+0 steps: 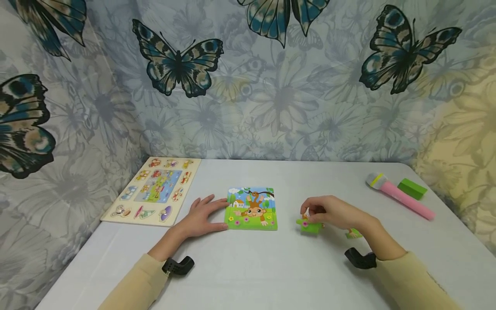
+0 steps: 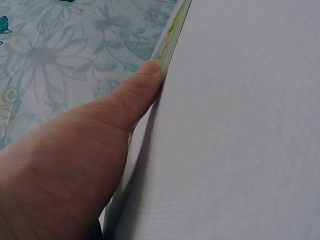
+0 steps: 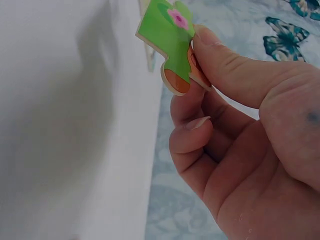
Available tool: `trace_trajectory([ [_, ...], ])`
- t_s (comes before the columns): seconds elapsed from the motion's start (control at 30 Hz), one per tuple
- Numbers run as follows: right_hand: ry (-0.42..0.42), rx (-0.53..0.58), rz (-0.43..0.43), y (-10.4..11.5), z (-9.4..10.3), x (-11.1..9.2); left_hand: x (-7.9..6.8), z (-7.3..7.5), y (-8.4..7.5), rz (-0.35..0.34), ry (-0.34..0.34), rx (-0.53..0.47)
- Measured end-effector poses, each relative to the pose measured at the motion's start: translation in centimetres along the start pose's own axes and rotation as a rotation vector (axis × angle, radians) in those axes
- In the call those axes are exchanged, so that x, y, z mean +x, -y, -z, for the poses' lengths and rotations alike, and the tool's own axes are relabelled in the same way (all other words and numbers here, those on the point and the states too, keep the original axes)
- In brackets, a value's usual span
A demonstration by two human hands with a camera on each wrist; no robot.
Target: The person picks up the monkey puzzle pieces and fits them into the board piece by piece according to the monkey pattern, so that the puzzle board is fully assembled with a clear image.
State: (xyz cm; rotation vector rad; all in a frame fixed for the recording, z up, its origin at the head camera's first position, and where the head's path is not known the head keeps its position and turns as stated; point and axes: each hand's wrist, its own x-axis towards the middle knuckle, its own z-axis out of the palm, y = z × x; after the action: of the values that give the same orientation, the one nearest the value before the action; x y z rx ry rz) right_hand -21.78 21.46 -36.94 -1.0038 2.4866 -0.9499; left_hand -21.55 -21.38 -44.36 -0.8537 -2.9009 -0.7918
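A small square monkey picture puzzle board (image 1: 253,224) lies flat on the table. My left hand (image 1: 202,217) rests at its left side, with extended fingers and thumb touching the edge; in the left wrist view the thumb (image 2: 135,92) meets the board's rim. To the right of the board, my right hand (image 1: 329,211) pinches a green puzzle piece (image 1: 310,227) between thumb and fingers. The right wrist view shows this puzzle piece (image 3: 172,37) with a pink flower and orange-brown parts. A second puzzle piece (image 1: 353,234) lies under the right wrist, partly hidden.
A larger wooden picture board (image 1: 116,218) with several vehicle pictures lies at the left. A pink toy microphone (image 1: 407,200) and a green block (image 1: 412,188) lie at the far right. The white table (image 1: 248,267) meets a butterfly-patterned cloth (image 1: 283,103) at the back.
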Motion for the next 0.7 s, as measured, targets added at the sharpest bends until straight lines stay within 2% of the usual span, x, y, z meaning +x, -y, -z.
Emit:
trace_trajectory([
  [0.7,-0.005,-0.001,0.097,2.7,-2.0,7.8,-0.1,0.0,-0.1,-0.01,-0.005,-0.006],
])
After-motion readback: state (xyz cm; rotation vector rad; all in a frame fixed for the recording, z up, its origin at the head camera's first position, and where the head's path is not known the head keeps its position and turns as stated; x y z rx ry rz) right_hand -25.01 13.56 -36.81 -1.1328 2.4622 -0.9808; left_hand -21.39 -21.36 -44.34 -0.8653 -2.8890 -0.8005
